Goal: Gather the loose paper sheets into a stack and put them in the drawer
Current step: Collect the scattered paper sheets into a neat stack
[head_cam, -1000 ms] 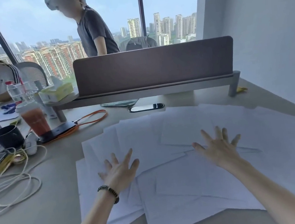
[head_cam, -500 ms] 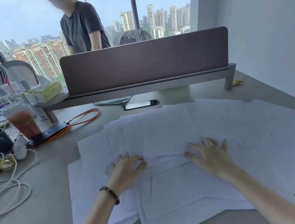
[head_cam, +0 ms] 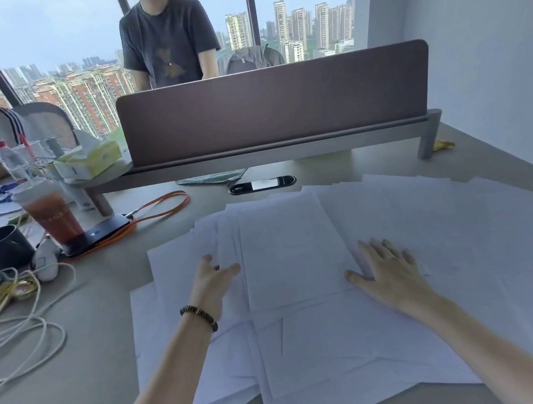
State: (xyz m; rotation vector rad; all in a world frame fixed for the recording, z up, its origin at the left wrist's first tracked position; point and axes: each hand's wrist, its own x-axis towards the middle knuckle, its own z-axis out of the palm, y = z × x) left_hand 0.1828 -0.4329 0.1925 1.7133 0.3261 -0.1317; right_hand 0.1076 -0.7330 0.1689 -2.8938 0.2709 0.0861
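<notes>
Several loose white paper sheets (head_cam: 294, 251) lie overlapped across the grey desk (head_cam: 78, 372), spreading from its middle to the right edge. My left hand (head_cam: 213, 282), with a beaded bracelet on the wrist, rests on the sheets at the left edge of a top sheet, thumb pointing right. My right hand (head_cam: 387, 269) lies flat on the papers at that sheet's right side, fingers spread. No drawer shows in this view.
A desk divider on a shelf (head_cam: 274, 108) stands behind the papers. At the left are a phone with orange lanyard (head_cam: 102, 233), an iced drink cup (head_cam: 52, 214), a dark mug (head_cam: 1, 247), a white cable (head_cam: 14, 333) and a tissue box (head_cam: 87, 160). Two people are beyond the desk.
Both hands came down from above the sheets onto them and pulled papers inward, so a sheet now lies squared between them. The camera tilted and shifted left.
</notes>
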